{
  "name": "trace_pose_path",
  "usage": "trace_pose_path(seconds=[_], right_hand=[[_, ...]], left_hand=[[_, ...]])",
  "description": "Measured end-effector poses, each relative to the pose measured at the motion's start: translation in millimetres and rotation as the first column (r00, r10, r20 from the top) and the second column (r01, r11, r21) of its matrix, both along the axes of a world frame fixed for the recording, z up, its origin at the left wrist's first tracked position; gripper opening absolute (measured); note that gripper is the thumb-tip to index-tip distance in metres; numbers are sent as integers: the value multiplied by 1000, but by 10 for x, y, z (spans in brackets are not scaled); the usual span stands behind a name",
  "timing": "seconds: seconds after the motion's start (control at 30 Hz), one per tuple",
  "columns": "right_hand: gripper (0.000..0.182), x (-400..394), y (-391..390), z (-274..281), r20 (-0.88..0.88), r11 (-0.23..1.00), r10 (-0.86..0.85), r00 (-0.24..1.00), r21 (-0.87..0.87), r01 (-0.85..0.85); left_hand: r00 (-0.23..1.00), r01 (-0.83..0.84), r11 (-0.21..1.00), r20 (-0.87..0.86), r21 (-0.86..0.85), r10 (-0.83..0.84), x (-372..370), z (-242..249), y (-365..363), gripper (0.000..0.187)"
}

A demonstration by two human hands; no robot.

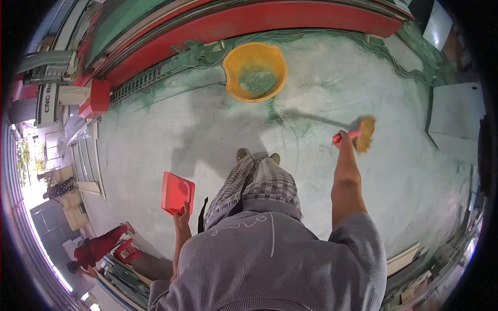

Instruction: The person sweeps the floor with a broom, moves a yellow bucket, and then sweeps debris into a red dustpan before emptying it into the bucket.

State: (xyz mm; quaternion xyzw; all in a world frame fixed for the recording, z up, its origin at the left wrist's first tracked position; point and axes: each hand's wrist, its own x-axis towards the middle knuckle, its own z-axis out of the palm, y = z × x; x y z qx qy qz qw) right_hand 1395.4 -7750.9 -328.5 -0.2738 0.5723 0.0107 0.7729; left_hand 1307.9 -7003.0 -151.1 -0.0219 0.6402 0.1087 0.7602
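Observation:
My left hand (pixel 182 213) is closed on a red dustpan (pixel 176 193), held out to the left of my legs. My right hand (pixel 341 139), stretched out to the right, grips the red handle of a hand brush (pixel 366 133). The brush's yellowish bristles point away from me and look a little blurred. Ahead of my feet stands a yellow basin (pixel 282 78) with a pale greenish heap of debris (pixel 258 81) in its bottom. Both hands are apart from the basin.
A red machine base (pixel 290 18) with a cable chain (pixel 145 83) runs along the far side. Loose cables (pixel 397 65) lie at the upper right, near a grey box (pixel 456 114). A person in red (pixel 101 249) stands at the lower left by a red stool (pixel 126 252).

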Motion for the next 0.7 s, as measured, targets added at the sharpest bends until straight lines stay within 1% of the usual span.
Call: trace_pose_path(seconds=[0.03, 0.07, 0.13, 0.17, 0.2, 0.23, 0.27, 0.33, 0.37, 0.4, 0.47, 0.5, 0.53, 0.57, 0.6, 0.67, 0.7], right_hand=[[9, 210, 120, 102, -33, 990, 122, 992, -67, -124], [11, 368, 207, 42, -24, 982, 150, 988, -114, -152], [14, 608, 314, 84, 1, 916, 378, 926, -147, -374], [14, 762, 391, 102, 6, 912, 390, 921, -142, -385], [15, 932, 475, 125, -153, 859, 482, 863, -110, -499], [16, 1049, 559, 143, -305, 797, 558, 772, -64, -601], [16, 1107, 650, 172, -296, 792, 565, 770, -67, -607], [15, 1154, 804, 152, -346, 535, 765, 543, -129, -835], [17, 1126, 898, 142, -363, 454, 769, 526, -268, -849], [17, 1081, 983, 184, -356, 450, 774, 524, -273, -850], [13, 915, 1163, 304, -454, 375, 744, 490, -324, -869], [13, 792, 1217, 369, -452, 376, 745, 490, -323, -869], [15, 666, 1260, 473, -537, 282, 716, 446, -363, -888], [24, 547, 1292, 579, -619, 184, 673, 405, -390, -902], [24, 445, 1299, 640, -619, 190, 670, 408, -389, -901], [30, 204, 1293, 781, -675, -7, 708, 206, -299, -954], [27, 94, 1317, 973, -650, -13, 732, 204, -313, -950]], left_hand=[[998, 57, 997, 9, 53, -58, -37, 54, -37, 37], [999, 47, 997, 9, 58, -47, -60, 72, -57, 37], [980, -185, 983, -77, -15, 183, -133, 103, -67, 37], [978, -197, 980, -73, -9, 196, -180, 109, -69, 37], [974, -221, 975, -70, -38, 218, -229, 72, -59, 37], [969, -242, 968, -67, -69, 237, -252, 69, -70, 38], [968, -249, 966, -57, -69, 246, -273, 64, -80, 38], [963, -266, 962, -49, -58, 263, -291, 66, -180, 41], [962, -273, 960, -38, -57, 271, -294, 65, -222, 41], [961, -276, 959, -47, -66, 273, -302, 60, -252, 41], [960, -279, 958, -55, -70, 276, -321, 29, -221, 41], [960, -274, 958, -85, -81, 267, -325, -38, -176, 41], [960, -267, 959, -115, -93, 256, -275, -31, -190, 41], [980, -183, 981, -90, -57, 177, -235, -24, -208, 39], [981, -177, 983, -91, -57, 171, -174, -41, -175, 39], [995, 89, 996, -47, 9, -89, -118, -138, -78, 38], [975, 222, 974, -31, 43, -220, -82, -204, -39, 37]])
